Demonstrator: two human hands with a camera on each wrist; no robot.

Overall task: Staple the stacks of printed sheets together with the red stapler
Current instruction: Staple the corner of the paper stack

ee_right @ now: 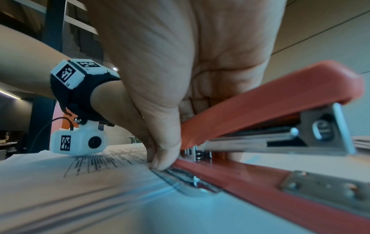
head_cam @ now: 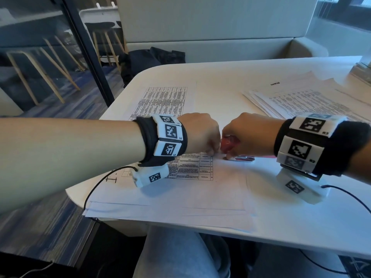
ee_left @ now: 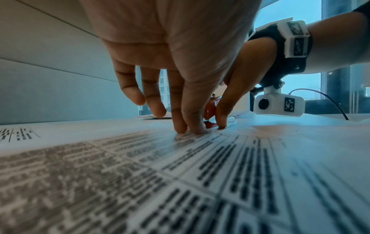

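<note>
A stack of printed sheets (head_cam: 180, 189) lies on the white table (head_cam: 291, 223) near its front edge. My left hand (head_cam: 202, 135) presses the stack's top right corner down with its fingertips (ee_left: 190, 126). Right beside it, my right hand (head_cam: 249, 135) grips the red stapler (head_cam: 228, 145) from above, palm over its top arm (ee_right: 280, 98). The stapler's base (ee_right: 250, 178) rests flat on the table and its arm is raised. My right thumb (ee_right: 164, 158) touches the paper's edge at the stapler's front. The hands hide whether the corner sits inside the mouth.
A second printed stack (head_cam: 305, 103) is fanned out at the back right. One more printed sheet (head_cam: 166, 101) lies behind my left hand. Cables (head_cam: 96, 187) trail from both wrist cameras over the table's front edge. A dark bag (head_cam: 148, 61) sits on the bench behind.
</note>
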